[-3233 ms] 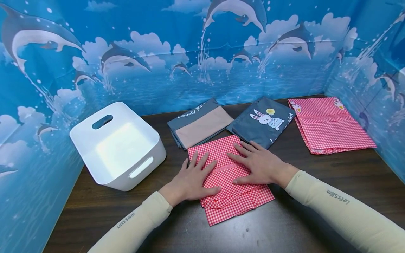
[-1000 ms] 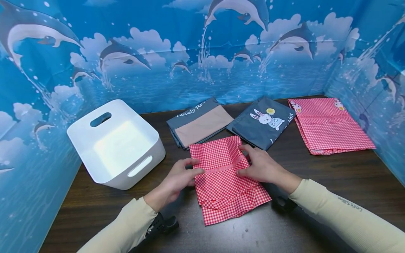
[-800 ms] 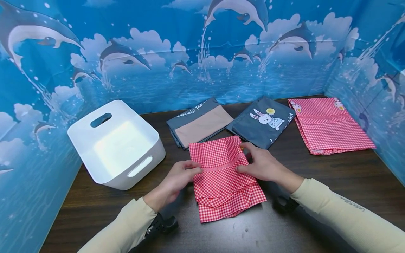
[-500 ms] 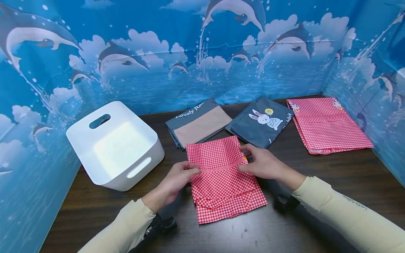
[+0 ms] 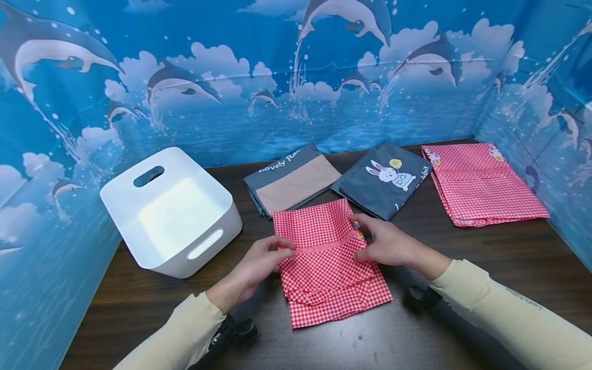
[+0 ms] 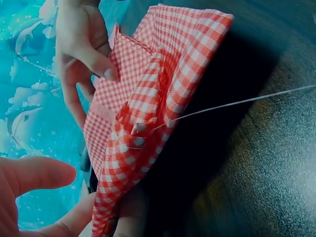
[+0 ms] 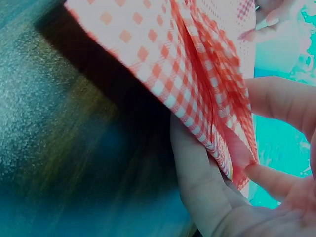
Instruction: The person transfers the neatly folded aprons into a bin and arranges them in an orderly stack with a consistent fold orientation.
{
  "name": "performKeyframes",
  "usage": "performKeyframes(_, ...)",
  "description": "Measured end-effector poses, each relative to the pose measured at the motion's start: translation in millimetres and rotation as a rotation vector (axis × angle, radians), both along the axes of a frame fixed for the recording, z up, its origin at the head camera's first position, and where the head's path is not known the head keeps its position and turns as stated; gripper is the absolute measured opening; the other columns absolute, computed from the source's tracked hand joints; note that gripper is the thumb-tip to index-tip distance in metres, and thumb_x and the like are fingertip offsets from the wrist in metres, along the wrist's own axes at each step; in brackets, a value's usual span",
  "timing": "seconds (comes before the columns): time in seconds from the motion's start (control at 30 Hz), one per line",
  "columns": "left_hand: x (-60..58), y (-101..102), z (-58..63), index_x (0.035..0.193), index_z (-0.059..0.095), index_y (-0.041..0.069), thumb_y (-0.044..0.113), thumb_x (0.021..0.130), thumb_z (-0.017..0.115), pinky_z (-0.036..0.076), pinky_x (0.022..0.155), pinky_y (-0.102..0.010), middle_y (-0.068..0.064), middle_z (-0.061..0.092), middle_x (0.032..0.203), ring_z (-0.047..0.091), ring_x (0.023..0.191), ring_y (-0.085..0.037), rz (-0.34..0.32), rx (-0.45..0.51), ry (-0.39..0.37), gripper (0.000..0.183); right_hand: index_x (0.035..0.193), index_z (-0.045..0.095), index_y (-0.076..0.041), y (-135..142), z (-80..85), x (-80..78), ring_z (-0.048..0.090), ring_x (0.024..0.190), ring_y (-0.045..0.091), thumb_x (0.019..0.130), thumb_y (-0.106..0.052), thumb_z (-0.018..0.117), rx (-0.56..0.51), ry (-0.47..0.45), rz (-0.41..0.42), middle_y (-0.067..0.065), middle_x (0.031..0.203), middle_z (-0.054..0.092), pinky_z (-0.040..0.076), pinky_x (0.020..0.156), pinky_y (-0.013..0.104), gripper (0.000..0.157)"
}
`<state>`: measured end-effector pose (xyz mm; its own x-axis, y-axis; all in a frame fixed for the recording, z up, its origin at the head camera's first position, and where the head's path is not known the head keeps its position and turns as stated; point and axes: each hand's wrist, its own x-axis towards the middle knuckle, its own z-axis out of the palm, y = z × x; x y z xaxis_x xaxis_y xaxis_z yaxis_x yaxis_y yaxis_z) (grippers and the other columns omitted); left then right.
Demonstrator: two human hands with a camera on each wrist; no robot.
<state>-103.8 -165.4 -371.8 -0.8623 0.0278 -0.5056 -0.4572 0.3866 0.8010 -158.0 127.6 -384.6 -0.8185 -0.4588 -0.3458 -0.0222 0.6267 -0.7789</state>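
Observation:
A folded red-and-white checked cloth point(image 5: 316, 226) lies in the middle, a pink band across it. My left hand point(image 5: 259, 262) holds its left edge; in the left wrist view some fingers are under the fabric point(image 6: 168, 74) and the thumb point(image 6: 39, 175) stands off it. At the opposite edge my right hand point(image 5: 393, 244) grips, thumb near the band. The right wrist view has fingers point(image 7: 190, 168) beneath the layered fabric point(image 7: 163, 64) and others against its upper side. A small yellow-and-white print point(image 5: 359, 234) shows beside the right fingers. Parts of both hands are hidden by the cloth.
A white bin point(image 5: 217, 226) with handle slots stands at left. Behind the cloth lie a folded grey-and-tan cloth point(image 5: 296, 187) and a dark rabbit-print cloth point(image 5: 370, 190). Another checked cloth point(image 5: 490, 190) is at far right. A thin pale thread point(image 6: 247, 101) crosses the left wrist view.
Both hands lay flat on the cloth earlier; they have since moved to its side edges and taken hold. The cloth's lower end shifted slightly left, and the yellow print came into sight.

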Motion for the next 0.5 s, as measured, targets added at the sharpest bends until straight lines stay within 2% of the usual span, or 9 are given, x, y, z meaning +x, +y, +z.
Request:
performKeyframes(0.13,-0.2,-1.3,-1.7,0.128,0.071,0.008,0.02,0.105,0.066,0.057,0.094,-0.037,-0.014,0.065,0.13,0.063,0.112,-0.026,-0.005,-0.01,0.0,0.026,0.171,0.027,-0.014,1.8,-0.4,0.4,0.068,0.091,0.022,0.087,-0.019,0.086,-0.018,-0.013,-0.004,0.028,0.154,0.052,0.058,0.085,0.04,0.103)
performKeyframes(0.3,0.9,-3.8,-2.2,0.132,0.07,0.007,0.013,0.101,0.069,0.055,0.093,-0.039,-0.017,0.06,0.139,0.062,0.112,-0.028,-0.028,-0.012,-0.008,0.032,0.173,0.022,-0.021,4.1,-0.7,1.3,0.067,0.083,0.021,0.088,-0.014,0.085,-0.053,-0.035,-0.009,0.03,0.155,0.05,0.055,0.074,0.034,0.106)
performKeyframes(0.4,1.6,-4.8,-2.4,0.134,0.068,0.006,0.01,0.098,0.071,0.056,0.094,-0.041,-0.019,0.057,0.143,0.061,0.113,-0.029,-0.037,-0.001,-0.007,0.037,0.17,0.032,-0.02,5.5,-1.3,1.3,0.066,0.084,0.02,0.088,-0.01,0.083,-0.062,-0.031,0.012,0.03,0.158,0.048,0.054,0.075,0.034,0.097)
performKeyframes(0.5,2.1,-5.7,-2.6,0.135,0.068,0.005,0.007,0.097,0.072,0.055,0.093,-0.04,-0.019,0.055,0.145,0.06,0.115,-0.03,-0.041,0.001,0.0,0.038,0.159,0.051,-0.013,6.4,-2.2,1.4,0.065,0.086,0.02,0.088,-0.009,0.082,-0.047,-0.011,0.039,0.026,0.153,0.053,0.054,0.075,0.033,0.077)
